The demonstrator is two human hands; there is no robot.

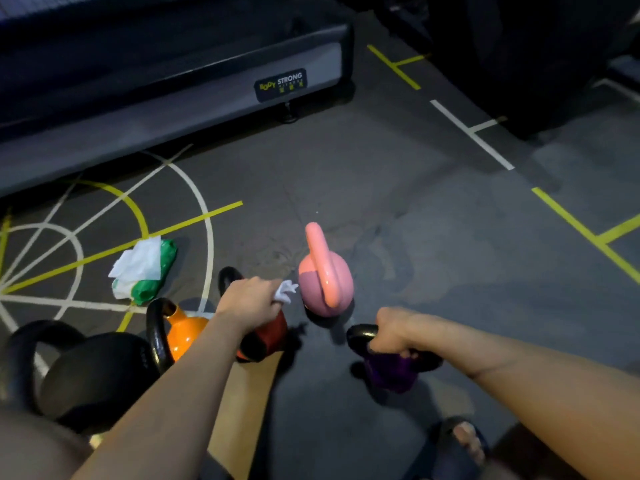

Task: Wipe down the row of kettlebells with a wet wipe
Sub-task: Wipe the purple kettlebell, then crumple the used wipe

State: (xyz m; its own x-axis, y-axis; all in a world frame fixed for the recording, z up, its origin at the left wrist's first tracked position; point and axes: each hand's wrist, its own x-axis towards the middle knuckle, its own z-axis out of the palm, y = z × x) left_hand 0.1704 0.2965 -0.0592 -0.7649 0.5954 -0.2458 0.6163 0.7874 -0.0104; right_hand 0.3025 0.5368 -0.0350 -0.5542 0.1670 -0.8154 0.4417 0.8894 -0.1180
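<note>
White crumpled wipe (285, 291) pinched in left hand (247, 299); right hand (394, 332) grips black handle (360, 333) of purple kettlebell (391, 374).

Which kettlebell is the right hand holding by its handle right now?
The purple kettlebell, farthest right: the right hand grips its black handle. The left hand holds the wet wipe over the red kettlebell.
</note>
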